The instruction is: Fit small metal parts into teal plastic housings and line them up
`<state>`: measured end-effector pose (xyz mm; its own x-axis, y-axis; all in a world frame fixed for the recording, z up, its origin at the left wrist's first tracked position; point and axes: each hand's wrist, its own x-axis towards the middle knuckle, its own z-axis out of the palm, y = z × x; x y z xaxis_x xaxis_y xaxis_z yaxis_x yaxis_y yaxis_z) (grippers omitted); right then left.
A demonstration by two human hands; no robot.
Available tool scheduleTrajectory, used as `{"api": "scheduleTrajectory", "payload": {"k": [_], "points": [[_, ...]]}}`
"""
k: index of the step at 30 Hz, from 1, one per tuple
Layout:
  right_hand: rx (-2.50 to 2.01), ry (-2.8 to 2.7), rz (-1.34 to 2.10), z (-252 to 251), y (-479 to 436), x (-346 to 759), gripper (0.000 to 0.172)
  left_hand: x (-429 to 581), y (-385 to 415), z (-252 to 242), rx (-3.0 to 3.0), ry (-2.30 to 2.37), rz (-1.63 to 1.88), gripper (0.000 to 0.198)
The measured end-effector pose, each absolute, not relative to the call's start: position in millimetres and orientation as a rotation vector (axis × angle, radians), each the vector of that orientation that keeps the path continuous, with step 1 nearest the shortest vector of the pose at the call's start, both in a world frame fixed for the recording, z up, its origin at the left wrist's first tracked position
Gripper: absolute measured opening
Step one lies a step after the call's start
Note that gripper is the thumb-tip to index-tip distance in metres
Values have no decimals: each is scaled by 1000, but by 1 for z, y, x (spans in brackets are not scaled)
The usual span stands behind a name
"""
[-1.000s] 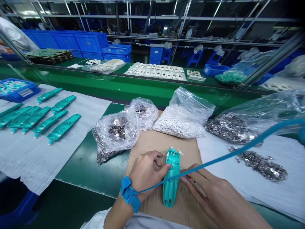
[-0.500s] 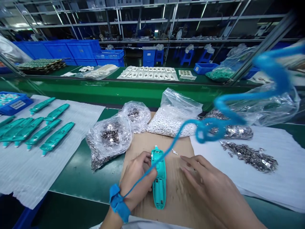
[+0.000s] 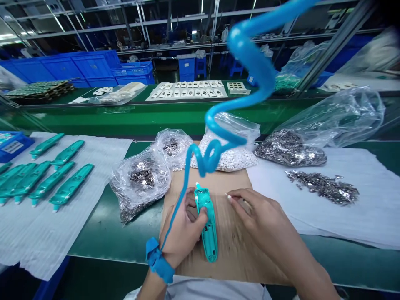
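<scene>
My left hand (image 3: 184,227) grips a long teal plastic housing (image 3: 210,233) from its left side, thumb across the middle. The housing's hollow inner side faces up, with a white tip at its far end. To its right, my right hand (image 3: 254,208) pinches a small white part (image 3: 228,196) between thumb and index finger, just over the brown cardboard (image 3: 231,254). A blue wristband (image 3: 159,260) with a coiled blue cord (image 3: 250,54) is on my left wrist.
Bags of small metal pieces (image 3: 140,179) and a bag of white pieces (image 3: 233,156) stand behind the cardboard. Loose metal pieces (image 3: 328,187) lie on white sheeting at right. Several teal housings (image 3: 71,185) rest at left, near a blue bin (image 3: 14,146).
My right hand has closed on the small white part that lay on the cardboard. The housing has tilted slightly in my left hand, and the coiled cord has swung left.
</scene>
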<state>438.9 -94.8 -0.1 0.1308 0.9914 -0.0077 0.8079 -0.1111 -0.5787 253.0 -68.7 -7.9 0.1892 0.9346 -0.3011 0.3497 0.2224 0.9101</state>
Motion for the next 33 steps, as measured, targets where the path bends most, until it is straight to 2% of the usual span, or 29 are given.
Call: {"api": "scheduleTrajectory", "payload": {"k": [6, 12, 25, 33], "points": [[-1804, -1259, 930, 4, -103, 420, 27, 259, -70, -7, 1401, 1314, 659, 19], [-1789, -1172, 1102, -1, -97, 412, 28, 260, -74, -11, 1577, 1345, 651, 16], [-1749, -1141, 1067, 4, -93, 411, 30, 258, -79, -14, 1609, 1316, 618, 14], [-1661, -1149, 1001, -3, -94, 417, 25, 257, -78, -15, 1635, 1329, 618, 19]]}}
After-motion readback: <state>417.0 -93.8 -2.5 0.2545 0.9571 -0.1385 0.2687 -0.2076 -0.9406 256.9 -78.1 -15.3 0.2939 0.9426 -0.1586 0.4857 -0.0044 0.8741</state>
